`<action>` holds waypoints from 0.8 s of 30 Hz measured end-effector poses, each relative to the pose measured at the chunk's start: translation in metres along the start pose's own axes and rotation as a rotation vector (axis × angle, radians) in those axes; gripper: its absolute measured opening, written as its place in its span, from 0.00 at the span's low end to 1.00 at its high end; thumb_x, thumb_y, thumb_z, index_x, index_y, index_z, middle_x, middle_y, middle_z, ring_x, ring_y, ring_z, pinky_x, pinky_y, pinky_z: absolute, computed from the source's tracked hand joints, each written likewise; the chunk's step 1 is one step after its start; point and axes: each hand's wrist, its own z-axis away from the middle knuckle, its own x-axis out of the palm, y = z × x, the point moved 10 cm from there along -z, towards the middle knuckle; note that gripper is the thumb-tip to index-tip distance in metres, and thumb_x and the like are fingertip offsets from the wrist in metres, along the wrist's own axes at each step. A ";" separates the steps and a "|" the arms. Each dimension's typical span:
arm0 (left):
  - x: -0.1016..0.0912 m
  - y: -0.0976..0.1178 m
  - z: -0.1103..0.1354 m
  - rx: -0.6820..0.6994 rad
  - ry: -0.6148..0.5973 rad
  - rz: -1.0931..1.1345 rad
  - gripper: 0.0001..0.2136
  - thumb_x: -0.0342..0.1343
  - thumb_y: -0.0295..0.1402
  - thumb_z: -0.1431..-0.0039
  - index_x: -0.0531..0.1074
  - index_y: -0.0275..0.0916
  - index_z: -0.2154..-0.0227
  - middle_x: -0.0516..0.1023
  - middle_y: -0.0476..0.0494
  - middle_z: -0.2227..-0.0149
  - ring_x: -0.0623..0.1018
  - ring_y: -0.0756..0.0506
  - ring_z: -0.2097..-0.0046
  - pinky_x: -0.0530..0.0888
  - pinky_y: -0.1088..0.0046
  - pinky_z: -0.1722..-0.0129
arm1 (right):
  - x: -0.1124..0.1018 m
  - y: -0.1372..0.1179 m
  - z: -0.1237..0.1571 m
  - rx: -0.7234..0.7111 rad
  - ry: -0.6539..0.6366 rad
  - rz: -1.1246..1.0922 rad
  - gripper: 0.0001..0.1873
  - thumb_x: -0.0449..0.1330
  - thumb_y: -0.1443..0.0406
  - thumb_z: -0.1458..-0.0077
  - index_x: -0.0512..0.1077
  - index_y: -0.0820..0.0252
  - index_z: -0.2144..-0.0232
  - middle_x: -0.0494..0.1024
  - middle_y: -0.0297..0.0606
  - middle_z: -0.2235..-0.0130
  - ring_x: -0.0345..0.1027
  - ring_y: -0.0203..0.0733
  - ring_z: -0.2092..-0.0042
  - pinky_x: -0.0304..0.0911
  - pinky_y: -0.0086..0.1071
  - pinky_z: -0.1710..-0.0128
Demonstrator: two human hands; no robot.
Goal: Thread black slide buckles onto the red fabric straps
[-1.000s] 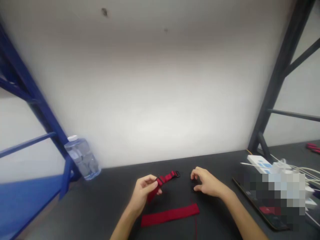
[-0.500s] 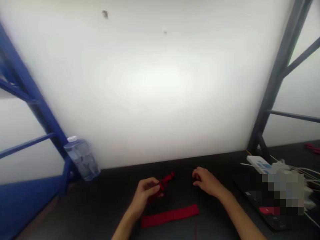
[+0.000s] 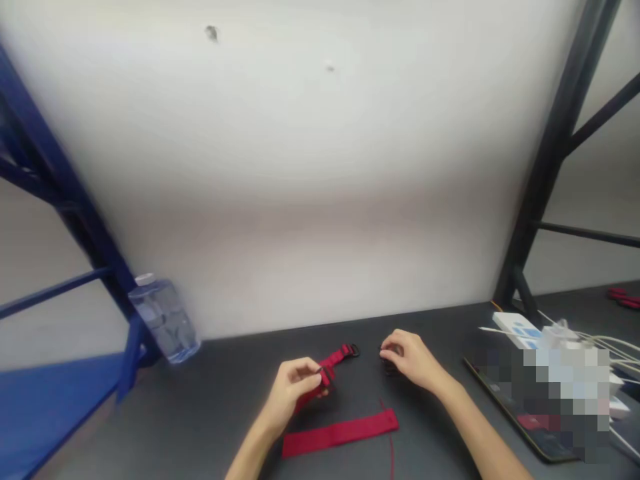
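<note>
Dark tabletop (image 3: 190,427): one buckled red strap (image 3: 333,363) is pinched by the left hand (image 3: 293,390), above one flat red band (image 3: 340,433). Whether the curled right hand (image 3: 410,360) holds anything cannot be told. Slippage could be caused by a loose pinch. One water bottle (image 3: 165,320) is seen far left

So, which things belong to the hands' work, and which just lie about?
Work: left hand holding a red strap with black buckle; right hand at a small dark piece; red fabric strip.
Lying about: water bottle, power strip, cables.
</note>
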 end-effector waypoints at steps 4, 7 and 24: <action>0.010 0.003 0.004 0.002 -0.059 0.012 0.07 0.66 0.31 0.52 0.76 0.33 0.72 0.80 0.40 0.64 0.77 0.45 0.66 0.72 0.72 0.65 | 0.012 -0.048 0.005 -0.093 -0.045 -0.327 0.08 0.60 0.62 0.43 0.77 0.58 0.64 0.78 0.39 0.63 0.69 0.41 0.64 0.61 0.31 0.65; 0.019 0.002 0.007 -0.003 -0.113 0.025 0.09 0.67 0.32 0.53 0.77 0.34 0.70 0.79 0.39 0.61 0.77 0.44 0.64 0.74 0.69 0.64 | 0.032 -0.092 0.018 -0.232 -0.177 -0.467 0.11 0.60 0.63 0.43 0.76 0.55 0.57 0.78 0.39 0.56 0.68 0.44 0.54 0.62 0.34 0.55; 0.010 0.001 0.001 0.118 0.102 -0.285 0.17 0.69 0.33 0.56 0.77 0.33 0.62 0.78 0.43 0.69 0.74 0.47 0.68 0.70 0.75 0.68 | 0.070 -0.082 0.022 -0.027 -0.249 -0.741 0.15 0.57 0.57 0.41 0.64 0.60 0.74 0.61 0.27 0.78 0.53 0.32 0.75 0.49 0.27 0.74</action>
